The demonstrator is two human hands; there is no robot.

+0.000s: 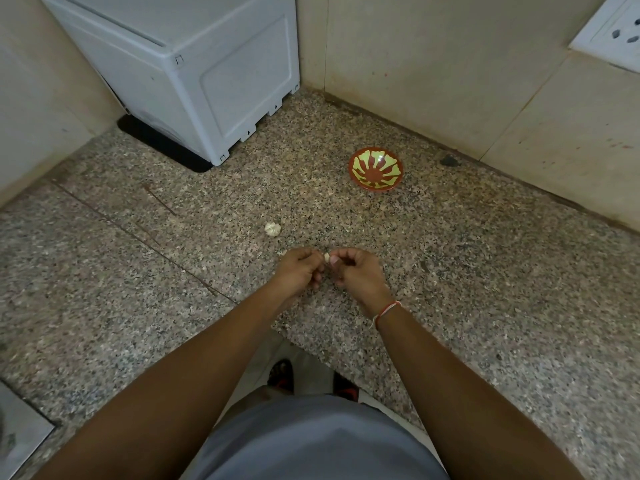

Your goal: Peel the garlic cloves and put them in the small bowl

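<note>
A small pale garlic clove (326, 257) is pinched between the fingertips of my left hand (300, 271) and my right hand (356, 271), just above the speckled granite counter (485, 271). Both hands meet at the clove, most of which is hidden by the fingers. A white garlic bulb (272, 229) lies on the counter a little beyond my left hand. The small bowl (375, 169), red-brown with a yellow-green pattern, stands further back and to the right, apart from my hands; nothing shows inside it.
A white plastic appliance (194, 74) on a black mat fills the back left corner. Tiled walls close the back and right, with a wall socket (616, 32) at top right. A dark small stone-like thing (449, 161) lies by the wall. The counter's front edge runs near my body.
</note>
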